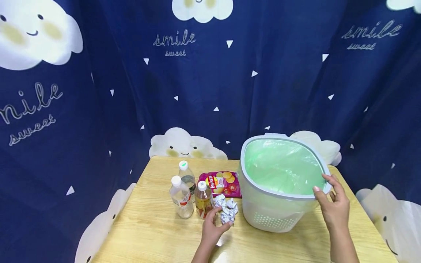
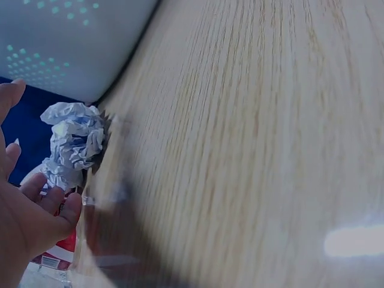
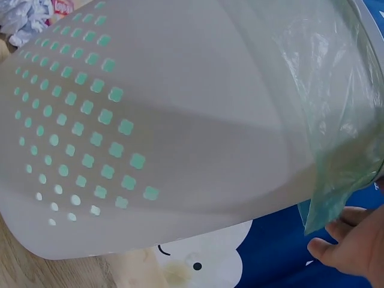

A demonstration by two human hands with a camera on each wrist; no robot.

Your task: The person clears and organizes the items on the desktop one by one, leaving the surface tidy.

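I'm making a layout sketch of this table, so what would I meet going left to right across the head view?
Clear bottle with a red-marked label → bottle of brown drink → crumpled paper balls → lined bin → right hand at the bin's rim.

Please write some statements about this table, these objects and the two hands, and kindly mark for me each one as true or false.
1. The three bottles stand upright with their caps on. True.
2. The right hand touches the bin at its rim. True.
3. The left hand holds one of the bottles. False: its fingers are close to the crumpled paper.
4. A green liner is inside the bin. True.
5. The crumpled paper is inside the bin. False: it lies on the table, beside the bin.
6. The snack packet stands upright. False: it lies flat on the table.
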